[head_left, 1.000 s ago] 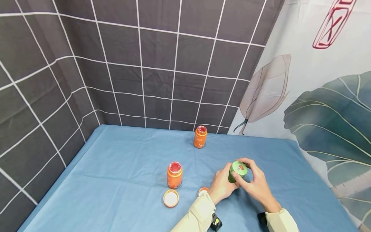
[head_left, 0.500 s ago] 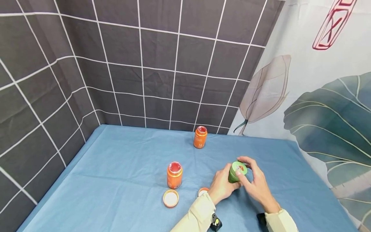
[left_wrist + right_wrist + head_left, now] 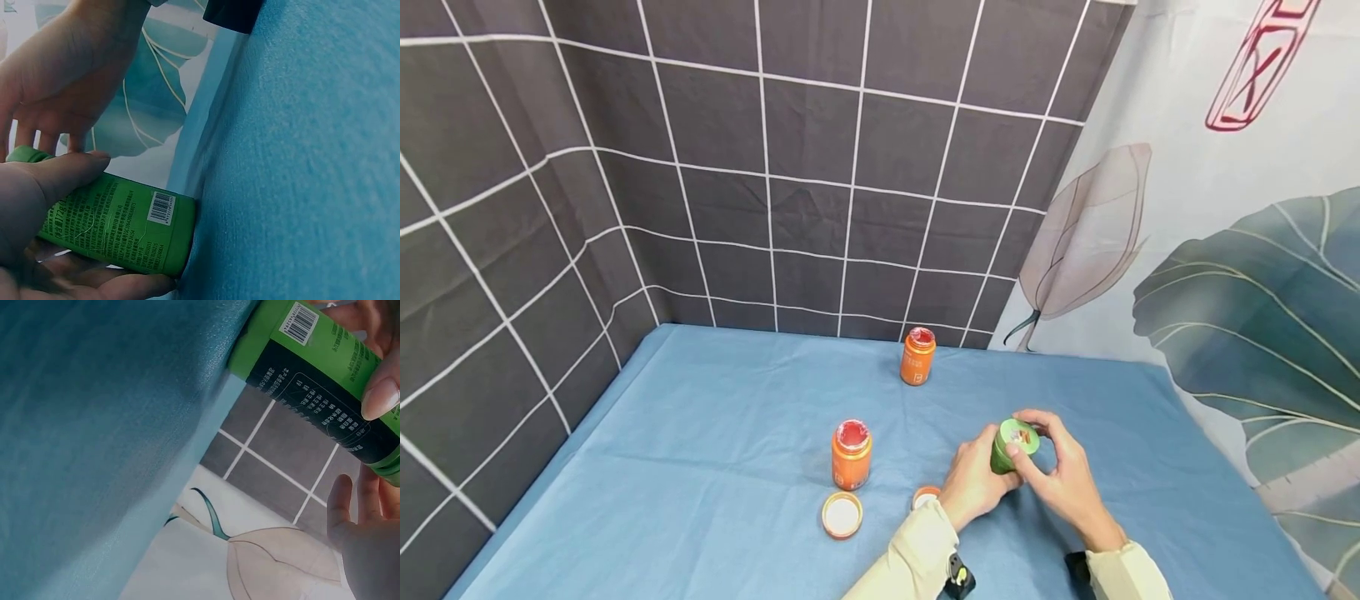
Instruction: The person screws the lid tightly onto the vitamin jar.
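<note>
A green bottle (image 3: 112, 225) with printed text and a barcode is held between both hands, its base right at the blue cloth. My left hand (image 3: 976, 477) grips the body, thumb on one side and fingers on the other. At the top, my right hand (image 3: 1066, 479) holds the light green lid (image 3: 1019, 436) between thumb and fingers. The right wrist view shows the bottle's dark label panel (image 3: 312, 409) and my left thumb (image 3: 382, 397) pressed on its side. Part of the lid is hidden by fingers.
An orange jar (image 3: 852, 462) with its red mouth uncovered stands left of the hands. Its like, another orange jar (image 3: 917, 358), is at the back edge. One upturned lid (image 3: 842, 515) lies in front; another orange lid (image 3: 925, 495) is partly behind the left wrist.
The right thumb and fingers have shifted slightly around the green lid, whose top label sits a little differently. The left hand, the bottle and the orange jars keep their places.
</note>
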### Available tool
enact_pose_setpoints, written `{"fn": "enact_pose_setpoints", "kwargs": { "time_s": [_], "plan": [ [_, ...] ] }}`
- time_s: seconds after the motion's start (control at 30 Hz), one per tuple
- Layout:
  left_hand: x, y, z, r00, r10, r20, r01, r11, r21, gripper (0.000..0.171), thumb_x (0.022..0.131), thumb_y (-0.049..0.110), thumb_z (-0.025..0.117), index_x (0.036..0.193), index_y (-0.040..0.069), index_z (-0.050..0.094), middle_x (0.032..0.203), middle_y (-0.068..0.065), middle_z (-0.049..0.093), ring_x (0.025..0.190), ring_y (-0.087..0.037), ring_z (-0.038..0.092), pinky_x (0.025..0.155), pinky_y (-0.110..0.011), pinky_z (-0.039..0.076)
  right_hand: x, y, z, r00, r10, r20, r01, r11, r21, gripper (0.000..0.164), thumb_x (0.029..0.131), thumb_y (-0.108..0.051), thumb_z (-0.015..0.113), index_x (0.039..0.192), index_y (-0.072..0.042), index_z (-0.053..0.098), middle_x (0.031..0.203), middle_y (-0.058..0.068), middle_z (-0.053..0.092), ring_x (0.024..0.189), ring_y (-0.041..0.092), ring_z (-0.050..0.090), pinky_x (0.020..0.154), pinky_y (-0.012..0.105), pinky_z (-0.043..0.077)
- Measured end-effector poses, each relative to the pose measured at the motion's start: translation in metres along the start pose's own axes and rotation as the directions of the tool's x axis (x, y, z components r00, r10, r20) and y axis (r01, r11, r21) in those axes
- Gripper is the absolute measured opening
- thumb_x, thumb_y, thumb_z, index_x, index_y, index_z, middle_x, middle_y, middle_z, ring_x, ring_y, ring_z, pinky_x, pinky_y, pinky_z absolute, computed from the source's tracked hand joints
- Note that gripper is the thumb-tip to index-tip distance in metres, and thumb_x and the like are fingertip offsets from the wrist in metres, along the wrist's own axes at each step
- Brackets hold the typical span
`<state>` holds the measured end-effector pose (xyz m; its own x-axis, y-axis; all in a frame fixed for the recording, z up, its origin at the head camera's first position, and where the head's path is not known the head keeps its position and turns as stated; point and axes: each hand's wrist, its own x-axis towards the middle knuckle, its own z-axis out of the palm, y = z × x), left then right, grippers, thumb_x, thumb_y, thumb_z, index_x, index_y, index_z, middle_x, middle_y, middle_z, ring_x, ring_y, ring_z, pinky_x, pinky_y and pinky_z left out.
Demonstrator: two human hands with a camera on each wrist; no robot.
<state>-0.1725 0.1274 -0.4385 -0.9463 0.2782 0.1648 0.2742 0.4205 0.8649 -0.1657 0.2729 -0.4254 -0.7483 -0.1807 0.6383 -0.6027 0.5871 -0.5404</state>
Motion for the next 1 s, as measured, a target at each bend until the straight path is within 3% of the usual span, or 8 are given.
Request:
{"fn": "enact_pose_setpoints", "kwargs": {
  "time_s": [0.23,0.37,0.6,0.73,1.0],
  "plan": [
    [0.0,0.0,-0.001,1.0,-0.019,0.014,0.019,1.0,-0.011,0.036,0.073,0.024,0.075,0.103,0.023,0.055,0.084,0.012,0.059,0.07,-0.004,0.053,0.063,-0.021,0.043,0.007,-0.026,-0.003,0.999,0.041,-0.01,-0.041,0.999,-0.013,0.042,0.07,0.006,0.071,0.109,0.002,0.055,0.107,0.014,0.058,0.095,0.016,0.052,0.082,0.018,0.036],
    [0.0,0.001,-0.001,0.999,-0.033,0.021,0.034,0.999,-0.005,0.036,0.074,0.024,0.075,0.104,0.023,0.055,0.086,0.012,0.059,0.073,-0.004,0.053,0.066,-0.022,0.044,0.009,-0.037,-0.004,0.998,0.059,-0.009,-0.059,0.998,-0.036,0.045,0.07,0.005,0.071,0.111,0.004,0.053,0.11,0.016,0.055,0.097,0.017,0.049,0.081,0.019,0.035],
    [0.001,0.002,-0.001,0.997,-0.074,0.024,0.074,0.997,-0.009,0.04,0.071,0.03,0.078,0.103,0.024,0.055,0.085,0.014,0.058,0.074,-0.005,0.051,0.066,-0.024,0.042,0.005,-0.016,-0.002,1.0,-0.027,-0.016,0.027,1.0,0.007,0.051,0.075,0.008,0.062,0.124,0.002,0.05,0.119,0.017,0.055,0.108,0.022,0.049,0.087,0.019,0.035],
    [0.001,0.001,0.0,0.998,-0.057,0.016,0.057,0.998,-0.002,0.039,0.07,0.028,0.078,0.102,0.022,0.056,0.083,0.013,0.058,0.07,-0.004,0.051,0.063,-0.022,0.042,0.0,-0.002,0.0,0.998,-0.067,-0.001,0.067,0.998,0.02,0.049,0.077,0.005,0.061,0.125,-0.003,0.051,0.116,0.011,0.059,0.108,0.014,0.051,0.088,0.017,0.034],
    [0.0,0.001,0.001,0.999,-0.05,-0.004,0.05,0.999,0.013,0.039,0.07,0.027,0.078,0.102,0.022,0.056,0.081,0.011,0.058,0.068,-0.004,0.05,0.061,-0.021,0.041,0.002,0.001,-0.001,0.994,-0.106,0.0,0.106,0.993,0.053,0.046,0.078,0.003,0.062,0.122,-0.002,0.052,0.113,0.01,0.06,0.106,0.014,0.053,0.089,0.017,0.035]
  ]
}}
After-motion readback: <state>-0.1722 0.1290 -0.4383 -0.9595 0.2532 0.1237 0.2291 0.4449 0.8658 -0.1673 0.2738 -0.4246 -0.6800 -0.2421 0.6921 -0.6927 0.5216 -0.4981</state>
